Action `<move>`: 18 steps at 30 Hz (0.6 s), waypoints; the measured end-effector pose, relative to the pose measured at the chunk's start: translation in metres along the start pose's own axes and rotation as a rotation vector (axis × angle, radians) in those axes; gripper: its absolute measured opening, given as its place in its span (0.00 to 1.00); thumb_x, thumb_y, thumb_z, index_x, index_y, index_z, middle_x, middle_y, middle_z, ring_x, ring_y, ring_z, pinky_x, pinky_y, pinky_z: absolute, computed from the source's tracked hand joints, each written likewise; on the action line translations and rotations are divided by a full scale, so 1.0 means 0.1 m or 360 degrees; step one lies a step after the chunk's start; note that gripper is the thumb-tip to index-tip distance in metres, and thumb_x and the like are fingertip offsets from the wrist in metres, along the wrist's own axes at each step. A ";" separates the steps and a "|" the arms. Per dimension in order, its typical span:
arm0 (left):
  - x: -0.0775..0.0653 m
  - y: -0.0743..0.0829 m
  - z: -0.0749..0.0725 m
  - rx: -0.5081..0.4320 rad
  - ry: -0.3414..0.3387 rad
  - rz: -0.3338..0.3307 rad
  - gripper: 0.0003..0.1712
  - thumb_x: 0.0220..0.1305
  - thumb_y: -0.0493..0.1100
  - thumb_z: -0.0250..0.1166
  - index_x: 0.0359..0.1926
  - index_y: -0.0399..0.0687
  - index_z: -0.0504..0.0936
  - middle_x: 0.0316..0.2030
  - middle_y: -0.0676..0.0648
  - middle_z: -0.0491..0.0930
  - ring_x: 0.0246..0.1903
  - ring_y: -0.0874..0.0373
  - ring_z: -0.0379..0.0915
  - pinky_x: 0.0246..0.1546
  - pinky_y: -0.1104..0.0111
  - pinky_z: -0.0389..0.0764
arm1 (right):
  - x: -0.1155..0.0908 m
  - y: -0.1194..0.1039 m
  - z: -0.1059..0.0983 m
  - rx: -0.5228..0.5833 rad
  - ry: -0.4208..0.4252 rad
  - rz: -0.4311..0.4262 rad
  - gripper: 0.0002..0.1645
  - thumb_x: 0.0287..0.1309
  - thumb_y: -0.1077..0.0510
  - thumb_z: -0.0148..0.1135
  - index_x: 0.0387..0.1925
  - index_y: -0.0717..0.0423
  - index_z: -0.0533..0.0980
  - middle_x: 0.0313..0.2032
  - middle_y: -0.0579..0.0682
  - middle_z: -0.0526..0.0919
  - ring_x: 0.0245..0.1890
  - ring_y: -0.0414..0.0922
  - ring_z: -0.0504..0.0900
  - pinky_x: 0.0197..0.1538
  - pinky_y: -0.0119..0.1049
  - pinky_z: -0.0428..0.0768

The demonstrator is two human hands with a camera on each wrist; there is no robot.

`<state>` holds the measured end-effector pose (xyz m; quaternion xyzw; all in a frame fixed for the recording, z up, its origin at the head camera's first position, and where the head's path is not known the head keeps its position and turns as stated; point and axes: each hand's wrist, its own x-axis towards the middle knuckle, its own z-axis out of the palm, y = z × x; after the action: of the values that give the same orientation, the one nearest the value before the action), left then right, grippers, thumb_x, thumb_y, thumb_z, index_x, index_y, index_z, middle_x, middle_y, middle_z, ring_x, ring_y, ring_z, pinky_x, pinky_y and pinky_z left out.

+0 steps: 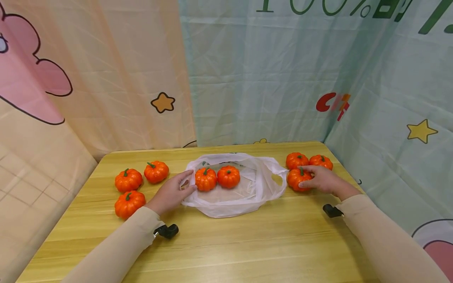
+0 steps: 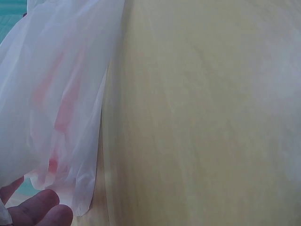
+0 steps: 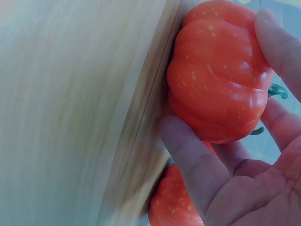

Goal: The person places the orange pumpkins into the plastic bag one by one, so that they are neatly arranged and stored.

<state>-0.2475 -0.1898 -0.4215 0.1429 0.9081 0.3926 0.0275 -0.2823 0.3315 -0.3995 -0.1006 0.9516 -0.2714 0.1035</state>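
A white plastic bag (image 1: 226,209) lies mouth-up in the middle of the table, with two small orange pumpkins (image 1: 229,177) in it. My left hand (image 1: 169,196) holds the bag's left edge between thumb and fingers; in the left wrist view its fingertips (image 2: 40,202) show low beside the thin plastic (image 2: 61,94). To the right of the bag, my right hand (image 1: 327,181) grips an orange pumpkin (image 3: 216,75) with a green stem, thumb on one side and fingers on the other. This pumpkin is close to the bag's right handle (image 1: 281,173).
Two more pumpkins (image 1: 296,160) stand just behind the gripped one. Three others (image 1: 128,181) are grouped on the left of the wooden table (image 1: 226,251). Printed curtains (image 1: 247,98) hang behind the table and along its sides.
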 end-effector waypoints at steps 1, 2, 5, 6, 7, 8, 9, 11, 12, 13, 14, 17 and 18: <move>0.00 0.00 0.00 -0.0005 -0.0001 0.0000 0.39 0.75 0.51 0.66 0.79 0.43 0.65 0.78 0.36 0.65 0.70 0.40 0.74 0.74 0.45 0.70 | 0.00 0.00 0.00 -0.0001 0.0003 0.0001 0.52 0.60 0.43 0.76 0.75 0.69 0.66 0.68 0.76 0.72 0.65 0.69 0.74 0.69 0.70 0.71; 0.00 0.00 0.00 -0.0006 -0.0001 0.0001 0.39 0.75 0.51 0.65 0.79 0.43 0.65 0.78 0.36 0.65 0.70 0.40 0.74 0.74 0.45 0.70 | 0.01 0.00 0.00 -0.0002 0.0003 0.0001 0.52 0.60 0.43 0.76 0.75 0.69 0.66 0.68 0.76 0.72 0.65 0.69 0.74 0.69 0.70 0.71; 0.00 0.00 0.00 -0.0003 -0.0006 0.0002 0.39 0.75 0.51 0.65 0.79 0.43 0.65 0.78 0.36 0.65 0.70 0.40 0.74 0.74 0.46 0.71 | 0.01 0.00 0.00 -0.0005 0.0002 0.0003 0.52 0.60 0.43 0.76 0.74 0.69 0.66 0.68 0.76 0.72 0.65 0.69 0.74 0.70 0.70 0.71; 0.01 0.00 0.00 -0.0004 -0.0010 0.0003 0.39 0.75 0.51 0.65 0.79 0.43 0.65 0.78 0.36 0.65 0.70 0.40 0.74 0.73 0.46 0.71 | 0.01 -0.01 -0.01 -0.0010 0.0003 0.0004 0.52 0.60 0.43 0.76 0.74 0.69 0.66 0.68 0.76 0.72 0.65 0.69 0.74 0.70 0.70 0.71; 0.01 0.00 0.00 -0.0005 -0.0013 0.0001 0.39 0.76 0.51 0.65 0.79 0.43 0.65 0.78 0.36 0.65 0.70 0.40 0.74 0.73 0.46 0.71 | 0.01 -0.01 -0.01 -0.0015 0.0005 0.0004 0.52 0.60 0.43 0.76 0.74 0.69 0.66 0.68 0.76 0.72 0.65 0.69 0.74 0.70 0.70 0.71; 0.01 0.00 -0.01 -0.0009 -0.0017 0.0001 0.39 0.76 0.52 0.65 0.80 0.43 0.65 0.78 0.36 0.65 0.70 0.40 0.74 0.73 0.46 0.71 | 0.01 -0.01 -0.01 -0.0024 0.0008 0.0003 0.52 0.60 0.43 0.76 0.74 0.70 0.66 0.68 0.76 0.72 0.65 0.69 0.74 0.70 0.70 0.71; 0.01 0.00 -0.01 -0.0016 -0.0020 0.0001 0.39 0.76 0.52 0.65 0.80 0.43 0.64 0.78 0.36 0.64 0.70 0.39 0.74 0.73 0.46 0.72 | 0.01 -0.02 -0.01 -0.0032 0.0009 0.0001 0.52 0.60 0.43 0.76 0.74 0.70 0.66 0.68 0.76 0.72 0.65 0.69 0.74 0.69 0.70 0.71; 0.01 0.01 -0.01 -0.0024 -0.0025 -0.0001 0.39 0.76 0.52 0.64 0.80 0.43 0.64 0.78 0.36 0.64 0.71 0.39 0.73 0.72 0.46 0.72 | 0.01 -0.03 -0.02 -0.0047 0.0013 -0.0001 0.52 0.60 0.43 0.76 0.74 0.70 0.66 0.68 0.76 0.72 0.65 0.69 0.74 0.69 0.70 0.71; 0.01 0.01 -0.02 -0.0029 -0.0027 -0.0005 0.39 0.76 0.52 0.65 0.80 0.43 0.64 0.78 0.36 0.64 0.71 0.39 0.73 0.72 0.47 0.72 | 0.00 -0.04 -0.02 -0.0054 0.0015 -0.0002 0.52 0.60 0.43 0.76 0.74 0.70 0.67 0.68 0.76 0.72 0.65 0.70 0.74 0.69 0.70 0.71; 0.01 0.01 -0.02 -0.0031 -0.0028 -0.0006 0.39 0.76 0.51 0.65 0.80 0.43 0.64 0.79 0.36 0.64 0.71 0.39 0.73 0.72 0.47 0.72 | 0.00 -0.05 -0.02 -0.0058 0.0014 -0.0001 0.52 0.60 0.43 0.76 0.73 0.70 0.67 0.69 0.76 0.72 0.65 0.70 0.74 0.69 0.71 0.71; 0.01 0.02 -0.02 -0.0032 -0.0029 -0.0008 0.39 0.76 0.51 0.65 0.80 0.42 0.64 0.78 0.36 0.64 0.71 0.39 0.73 0.72 0.47 0.72 | 0.00 -0.05 -0.02 -0.0056 0.0013 -0.0001 0.52 0.60 0.43 0.76 0.73 0.70 0.67 0.69 0.76 0.72 0.65 0.70 0.74 0.70 0.71 0.70; 0.00 0.02 -0.02 -0.0030 -0.0030 -0.0017 0.39 0.76 0.51 0.65 0.80 0.43 0.64 0.79 0.36 0.64 0.71 0.39 0.73 0.72 0.47 0.72 | -0.01 -0.07 -0.02 -0.0046 0.0010 0.0001 0.52 0.60 0.44 0.77 0.73 0.70 0.67 0.69 0.76 0.71 0.65 0.69 0.74 0.70 0.71 0.70; 0.00 0.02 -0.02 -0.0031 -0.0032 -0.0017 0.39 0.76 0.51 0.65 0.80 0.42 0.64 0.79 0.36 0.63 0.71 0.39 0.73 0.72 0.47 0.72 | -0.01 -0.07 -0.01 -0.0043 0.0011 0.0002 0.52 0.60 0.44 0.77 0.73 0.70 0.67 0.69 0.76 0.72 0.65 0.69 0.74 0.70 0.71 0.70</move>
<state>-0.2478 -0.1902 -0.4185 0.1418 0.9047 0.3997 0.0401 -0.2811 0.3265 -0.3944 -0.1005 0.9556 -0.2587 0.0990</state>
